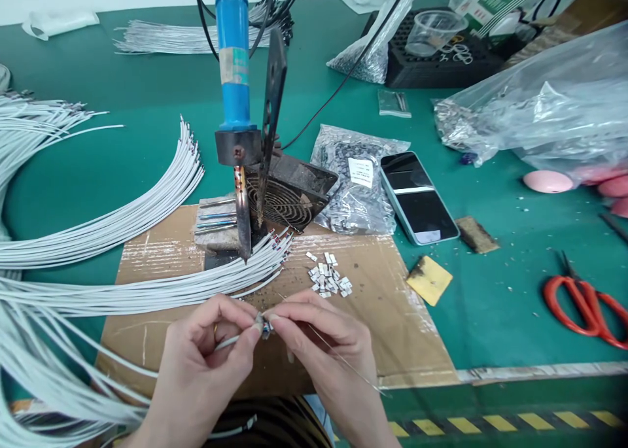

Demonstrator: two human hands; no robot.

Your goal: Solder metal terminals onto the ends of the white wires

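My left hand (209,353) pinches a white cable (227,343) close to its end, between thumb and forefinger. Facing it, my right hand (326,343) has thumb and forefinger closed at the cable's tip, where a small blue and silvery bit (266,327) shows; the fingertips partly hide it. A thin solder wire (338,353) runs through the right hand and sticks out past its lower side. Just beyond the hands lie a bundle of white cables (171,294) and a heap of small white connectors (328,278) on a cardboard sheet (383,324).
A blue-handled soldering iron (233,62) hangs tip down beyond the cables, beside a dark metal bracket (272,95) and a small fan (289,193). To the right are a phone (419,199), a yellow sponge (429,280) and red-handled scissors (583,304). More white cables (98,232) fill the left.
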